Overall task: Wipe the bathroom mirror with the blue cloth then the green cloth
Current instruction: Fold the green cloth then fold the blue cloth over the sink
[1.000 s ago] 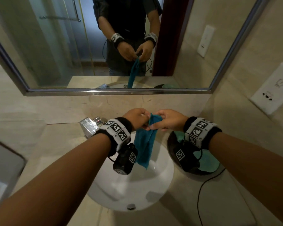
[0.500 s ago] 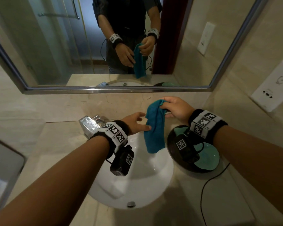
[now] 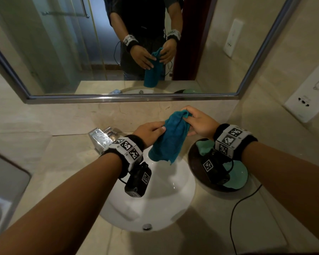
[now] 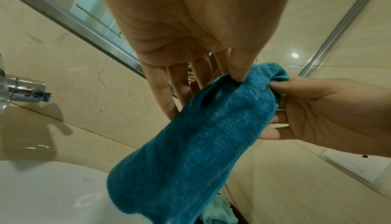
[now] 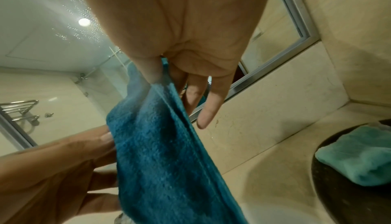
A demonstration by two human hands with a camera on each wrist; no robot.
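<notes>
Your right hand (image 3: 198,124) pinches the blue cloth (image 3: 171,142) at its top and your left hand (image 3: 149,130) pinches its side, above the sink (image 3: 155,201), likely to fold a wiping pad.

The carrying surface is a beige stone countertop (image 3: 63,162) that runs from the wall below the mirror toward the viewer, with a round white basin (image 3: 164,199) set into its middle and a metal drain fitting (image 3: 147,226) at the basin's near rim. A chrome faucet (image 3: 101,138) stands on the countertop at the basin's back left edge. A dark round bowl (image 3: 219,192) sits just beside the basin on the right and holds the green cloth (image 3: 237,175), and a thin black cable (image 3: 234,218) lies on the stone in front of the bowl.
</notes>
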